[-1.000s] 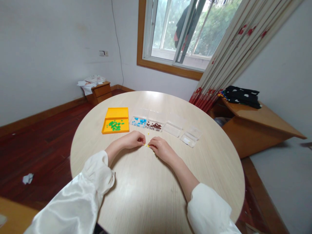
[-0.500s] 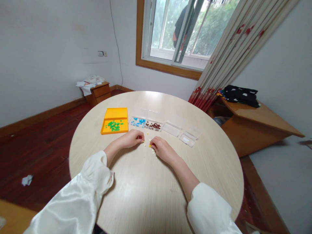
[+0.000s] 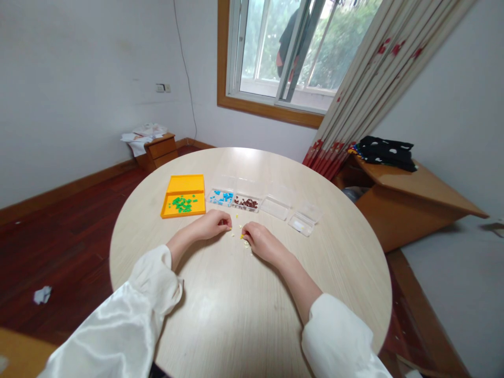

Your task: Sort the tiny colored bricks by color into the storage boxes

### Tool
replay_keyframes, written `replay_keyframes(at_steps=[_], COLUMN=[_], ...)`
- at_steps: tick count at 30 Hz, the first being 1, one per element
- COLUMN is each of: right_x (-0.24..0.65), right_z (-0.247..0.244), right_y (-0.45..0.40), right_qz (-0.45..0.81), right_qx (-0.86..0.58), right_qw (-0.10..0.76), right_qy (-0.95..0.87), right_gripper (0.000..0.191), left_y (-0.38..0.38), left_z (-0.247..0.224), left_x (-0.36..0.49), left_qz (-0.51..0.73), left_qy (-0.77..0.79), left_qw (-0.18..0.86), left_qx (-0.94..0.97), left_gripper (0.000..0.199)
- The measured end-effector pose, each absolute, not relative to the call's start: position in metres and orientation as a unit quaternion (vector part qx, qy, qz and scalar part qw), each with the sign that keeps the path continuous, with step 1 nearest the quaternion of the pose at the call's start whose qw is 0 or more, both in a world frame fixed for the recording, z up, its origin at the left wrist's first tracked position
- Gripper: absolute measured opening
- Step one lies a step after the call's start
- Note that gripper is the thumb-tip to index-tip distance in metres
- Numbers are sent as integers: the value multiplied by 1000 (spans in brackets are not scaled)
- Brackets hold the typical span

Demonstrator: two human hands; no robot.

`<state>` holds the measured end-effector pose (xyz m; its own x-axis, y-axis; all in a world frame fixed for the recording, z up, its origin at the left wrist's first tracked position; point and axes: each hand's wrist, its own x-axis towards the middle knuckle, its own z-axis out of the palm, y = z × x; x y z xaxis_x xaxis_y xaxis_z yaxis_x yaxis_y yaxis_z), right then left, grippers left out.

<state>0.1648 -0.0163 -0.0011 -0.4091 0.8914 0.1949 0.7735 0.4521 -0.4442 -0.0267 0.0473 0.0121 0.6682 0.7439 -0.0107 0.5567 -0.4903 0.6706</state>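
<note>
My left hand (image 3: 216, 224) rests low over the table with its fingertips pinched on a small yellow piece (image 3: 230, 229), only a bit of which shows. Just to its right, my right hand (image 3: 259, 240) pinches another small yellow piece (image 3: 242, 237) between thumb and finger. The exact kind of these pieces is too small to make out. Between and under the hands lie several loose pale yellow pieces (image 3: 246, 244) on the tabletop. Behind the left hand is an open yellow box (image 3: 184, 184) with green pieces (image 3: 181, 204) in it.
Open transparent boxes stand in a row behind the hands: one holds blue pieces (image 3: 226, 197), another dark brown pieces (image 3: 247, 202). Further right are two more transparent boxes (image 3: 276, 208), (image 3: 302, 224). All stand on a round wooden table (image 3: 236, 315). A curtain (image 3: 354, 94) hangs beyond.
The view has shifted very slightly. Both hands keep their pinches in nearly the same places, and the boxes have not moved on the table.
</note>
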Motion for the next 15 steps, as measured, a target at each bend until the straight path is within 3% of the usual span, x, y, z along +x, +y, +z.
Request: replay_keyframes(at_steps=[8, 12, 15], right_x=[182, 223, 262], right_z=[13, 25, 27], right_y=[-17, -12, -10], right_qz=[137, 63, -10], right_qx=[-523, -579, -642], right_qw=[306, 406, 433], right_qy=[-783, -704, -633], right_gripper=[10, 9, 8], left_y=[50, 52, 52], left_z=[7, 6, 7], left_x=[-27, -27, -27], left_qz=[155, 161, 167], left_qy=[385, 399, 402], left_qw=[316, 306, 299], left_qx=[853, 849, 849], left_gripper=[15, 16, 15])
